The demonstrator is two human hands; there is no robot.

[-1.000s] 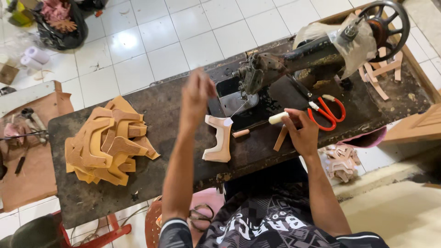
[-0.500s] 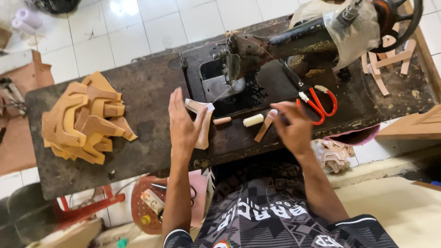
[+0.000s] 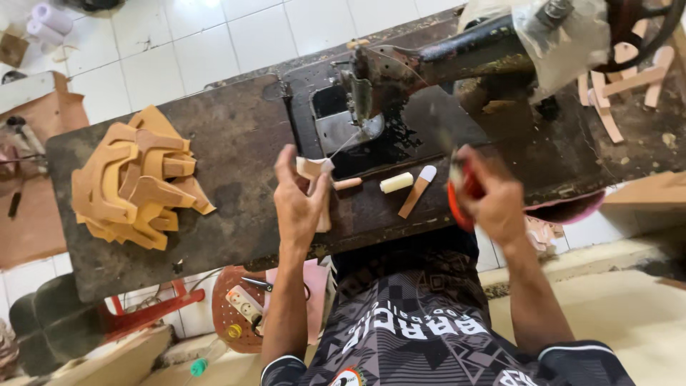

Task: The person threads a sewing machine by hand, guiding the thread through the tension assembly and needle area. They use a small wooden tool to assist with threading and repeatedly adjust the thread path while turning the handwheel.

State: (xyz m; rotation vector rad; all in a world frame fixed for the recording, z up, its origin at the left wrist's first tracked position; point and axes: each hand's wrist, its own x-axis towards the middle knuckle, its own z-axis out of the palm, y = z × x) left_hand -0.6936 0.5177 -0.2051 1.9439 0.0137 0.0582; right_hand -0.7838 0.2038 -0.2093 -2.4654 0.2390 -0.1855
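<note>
My left hand [image 3: 299,202] grips a pale leather piece [image 3: 311,169] at the front of the dark sewing table [image 3: 236,143], with a thread running from it up to the sewing machine's needle area [image 3: 363,100]. In my right hand [image 3: 491,199] are red-handled scissors [image 3: 457,194], blurred, lifted just right of the machine bed. Between my hands lie a pale cream block [image 3: 396,182] and a brown stick with a white tip [image 3: 417,191].
A stack of tan leather pieces [image 3: 136,179] sits on the table's left end. Pale cut pieces [image 3: 622,78] lie at the far right behind the machine's wheel. White floor tiles [image 3: 186,43] lie beyond; a red stool frame [image 3: 150,311] and power strip [image 3: 243,304] are under the table.
My right hand has picked the red scissors up off the table and drawn them toward me. My left hand has stayed on the pale piece. The camera has moved closer.
</note>
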